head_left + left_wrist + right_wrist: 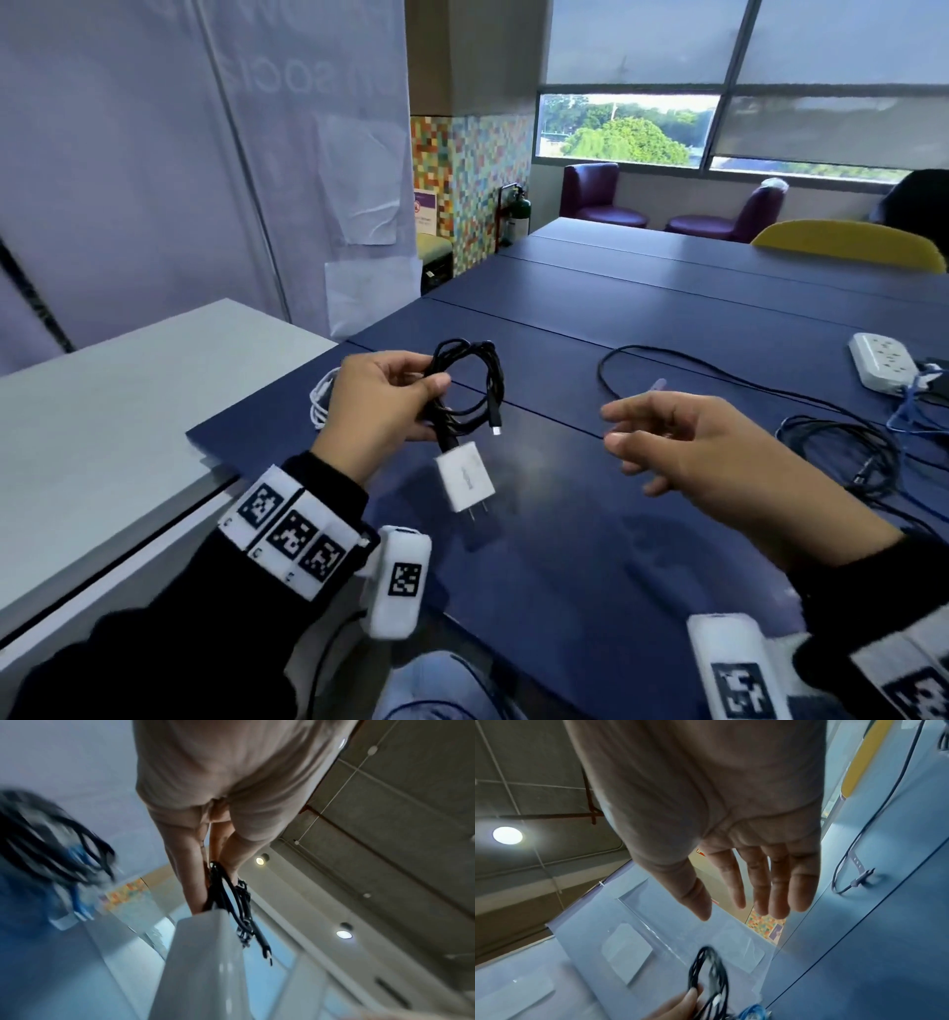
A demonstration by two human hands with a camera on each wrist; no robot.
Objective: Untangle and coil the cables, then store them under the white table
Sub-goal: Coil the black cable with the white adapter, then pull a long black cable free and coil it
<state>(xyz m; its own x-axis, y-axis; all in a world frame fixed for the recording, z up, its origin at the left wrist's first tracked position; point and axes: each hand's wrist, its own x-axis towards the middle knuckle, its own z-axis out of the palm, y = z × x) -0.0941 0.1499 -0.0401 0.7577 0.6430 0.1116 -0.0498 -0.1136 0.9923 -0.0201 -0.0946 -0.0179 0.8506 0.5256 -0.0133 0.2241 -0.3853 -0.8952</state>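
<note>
My left hand (390, 398) grips a coiled black cable (470, 383) above the blue table (667, 318). A white charger plug (464, 482) hangs from the coil, prongs down. In the left wrist view the fingers pinch the black cable (231, 900) above the white charger plug (203, 963). My right hand (667, 444) hovers open to the right, fingers straight and holding nothing; the right wrist view shows the right hand (744, 898) spread, with the coiled black cable (711, 975) below it. A white cable (322, 398) lies coiled behind my left hand. The white table (128, 411) stands at the left.
A loose black cable (667, 360) runs across the blue table. A tangle of black and blue cables (862, 452) lies at the right near a white power strip (880, 360). A yellow chair (847, 244) stands beyond the table.
</note>
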